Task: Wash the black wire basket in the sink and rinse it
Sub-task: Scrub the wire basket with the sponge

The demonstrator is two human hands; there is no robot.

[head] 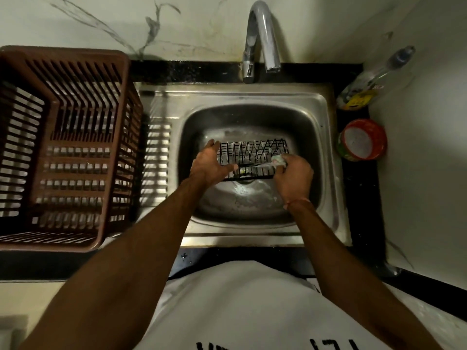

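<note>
The black wire basket [252, 154] hangs over the middle of the steel sink [326, 157], soapy along its wires. My left hand [209, 165] holds its left end, with fingers over the far rim and the thumb along the near edge. At the basket's right end my right hand [293, 178] grips a pale scrub pad [279, 160] and presses it against the wires. No water comes out of the chrome tap [260, 39]. Foam lies in the sink bottom around the drain.
A large brown slatted plastic crate [68, 147] stands on the drainboard to the left. A round red tub of dish soap [361, 140] and a tilted plastic bottle [366, 84] sit on the black counter to the right. A pale wall rises behind.
</note>
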